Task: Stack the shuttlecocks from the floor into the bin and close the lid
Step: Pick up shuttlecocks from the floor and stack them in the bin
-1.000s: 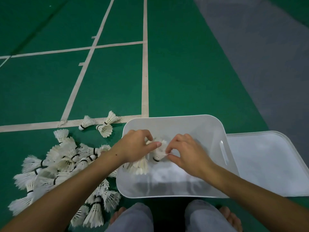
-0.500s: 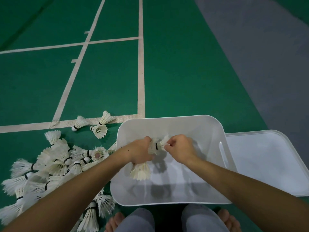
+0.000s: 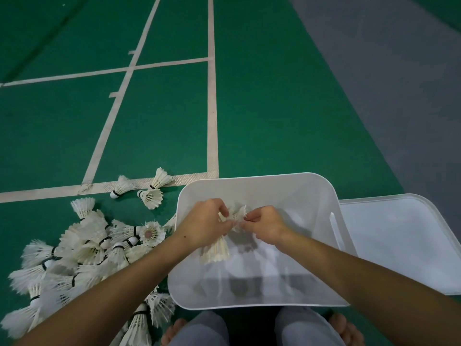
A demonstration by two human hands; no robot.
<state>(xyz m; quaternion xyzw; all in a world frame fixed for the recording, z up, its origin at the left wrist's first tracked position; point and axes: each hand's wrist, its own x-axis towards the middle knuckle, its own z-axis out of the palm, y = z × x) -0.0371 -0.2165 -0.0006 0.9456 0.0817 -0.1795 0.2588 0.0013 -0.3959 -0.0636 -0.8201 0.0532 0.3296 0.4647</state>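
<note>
White translucent plastic forms the rounded rectangular bin (image 3: 257, 186), which sits on the green court floor (image 3: 262, 108) just in front of the person's knees. Both hands work over its open top. The left hand (image 3: 203, 224) has its fingers (image 3: 219, 208) curled round a short stack of white feather shuttlecocks (image 3: 217, 250) — the feather skirts fan out below the palm, pointing toward the near wall of the bin. The right hand (image 3: 264, 224) pinches another white shuttlecock (image 3: 237, 213) between thumb and fingertips (image 3: 249, 217), its feathers showing between the two hands; the two hands meet at this shuttlecock. How far it sits in the stack cannot be told.

The bin's flat translucent white lid (image 3: 404, 240) lies on the floor just to the right of the bin, touching or nearly touching its right wall, so the bin is open.

To the left of the bin a loose heap of white feather shuttlecocks with black-banded cork heads (image 3: 82, 250) spreads over the floor, some lying against the bin's left wall. Three more shuttlecocks (image 3: 147, 191) lie apart from the heap, on and beside a pale court line (image 3: 212, 96) beyond the bin's far left corner. A grey strip of flooring (image 3: 389, 83) runs along the right of the green. Bare toes and grey trouser knees (image 3: 304, 328) show at the bottom edge.
</note>
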